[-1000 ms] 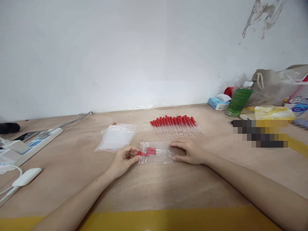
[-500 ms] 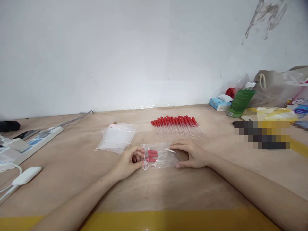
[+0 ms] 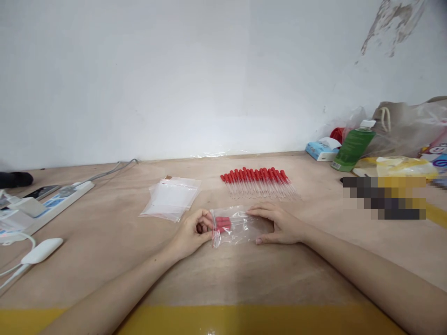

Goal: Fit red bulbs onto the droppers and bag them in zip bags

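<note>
A clear zip-lock bag (image 3: 240, 235) lies on the table in front of me. Inside it are a few glass droppers with red rubber bulbs (image 3: 223, 223), their bulbs toward the zip end. My left hand (image 3: 195, 230) pinches the bag's zip edge between thumb and fingers. At the bag's other end, my right hand (image 3: 279, 225) rests with thumb and fingers spread apart, the fingertips touching or very near the plastic. Beyond the bag, a row of several more droppers (image 3: 258, 177) lies side by side, red bulbs away from me.
A stack of flat zip-lock bags (image 3: 171, 197) lies left of the dropper row. On the left are a power strip (image 3: 66, 204) with chargers and a white cabled device (image 3: 42, 251). Tissues (image 3: 321, 150), a green bottle (image 3: 353, 146) and plastic bags stand at the right.
The droppers in the bag have shifted slightly right, toward the closed end, and their bulbs lie closer together. My left hand has moved slightly right with the zip edge; my right hand is nearly still.
</note>
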Motion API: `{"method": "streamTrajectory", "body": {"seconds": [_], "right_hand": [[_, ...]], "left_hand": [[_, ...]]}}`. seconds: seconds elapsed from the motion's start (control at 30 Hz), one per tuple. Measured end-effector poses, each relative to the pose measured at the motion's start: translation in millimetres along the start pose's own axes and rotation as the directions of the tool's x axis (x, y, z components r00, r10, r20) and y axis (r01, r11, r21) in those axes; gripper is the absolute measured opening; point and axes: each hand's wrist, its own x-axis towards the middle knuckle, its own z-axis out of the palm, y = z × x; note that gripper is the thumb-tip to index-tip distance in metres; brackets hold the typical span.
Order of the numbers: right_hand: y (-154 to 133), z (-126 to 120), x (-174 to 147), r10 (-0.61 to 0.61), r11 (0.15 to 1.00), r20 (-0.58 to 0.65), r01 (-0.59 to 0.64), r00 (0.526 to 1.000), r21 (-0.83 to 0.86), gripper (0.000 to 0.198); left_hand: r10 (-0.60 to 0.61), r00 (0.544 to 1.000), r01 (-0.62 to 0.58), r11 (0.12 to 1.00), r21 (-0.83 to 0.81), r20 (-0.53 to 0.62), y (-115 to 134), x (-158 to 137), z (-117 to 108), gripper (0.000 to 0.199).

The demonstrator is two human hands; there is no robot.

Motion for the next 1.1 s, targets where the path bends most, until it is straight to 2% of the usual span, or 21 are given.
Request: {"method": "streamTrajectory", "body": {"seconds": [0.17, 0.3, 0.47, 0.5, 0.57, 0.63, 0.67, 0.7, 0.77, 0.9, 1.0, 1.1], "right_hand": [[-1, -1, 0, -0.019, 1.000, -0.006, 0.019, 1.000, 0.014, 0.065], [0, 0, 1, -0.014, 1.000, -0.037, 0.015, 0.999, 0.020, 0.042], [1, 2, 2, -0.026, 1.000, -0.046, 0.026, 0.999, 0.009, 0.038], [1, 2, 2, -0.016, 1.000, -0.056, 0.017, 0.998, 0.004, 0.039], [1, 3, 2, 0.013, 1.000, -0.082, -0.014, 0.997, -0.017, 0.039], [3, 4, 1, 0.043, 0.998, -0.107, -0.048, 0.993, -0.043, 0.041], [3, 4, 1, 0.052, 0.997, -0.115, -0.059, 0.992, -0.054, 0.041], [3, 5, 2, 0.058, 0.996, -0.118, -0.066, 0.991, -0.062, 0.042], [4, 5, 3, 0.060, 0.995, -0.117, -0.068, 0.991, -0.072, 0.042], [2, 4, 4, 0.055, 0.995, -0.114, -0.064, 0.992, -0.078, 0.041], [0, 3, 5, 0.059, 0.994, -0.107, -0.068, 0.993, -0.083, 0.041], [-1, 2, 5, 0.068, 0.993, -0.104, -0.077, 0.992, -0.086, 0.041]], "left_hand": [[-0.018, 1.000, 0.018, 0.999, 0.035, -0.026, -1, 2, 1, 0.026], [-0.013, 0.997, 0.026, 0.983, 0.184, -0.075, 0, 3, 3, 0.029], [0.012, 0.994, 0.024, 0.945, 0.327, -0.108, 2, 8, 3, 0.030], [-0.002, 0.997, 0.027, 0.952, 0.305, -0.081, 2, 11, -1, 0.031], [-0.074, 0.994, 0.059, 0.980, 0.190, 0.075, 4, 20, -12, 0.033], [-0.155, 0.951, 0.141, 0.987, 0.073, 0.269, 5, 35, -25, 0.035], [-0.186, 0.939, 0.176, 0.983, 0.058, 0.288, 5, 45, -31, 0.033], [-0.207, 0.949, 0.194, 0.978, 0.078, 0.237, 4, 56, -36, 0.029], [-0.195, 0.980, 0.189, 0.973, 0.134, 0.029, -1, 82, -40, 0.022], [-0.156, 0.969, 0.194, 0.961, 0.196, -0.190, -18, 137, -29, 0.021], [-0.158, 0.955, 0.219, 0.947, 0.234, -0.252, -30, 169, -16, 0.016], [-0.194, 0.949, 0.257, 0.932, 0.255, -0.249, -36, 187, -6, 0.017]]}}
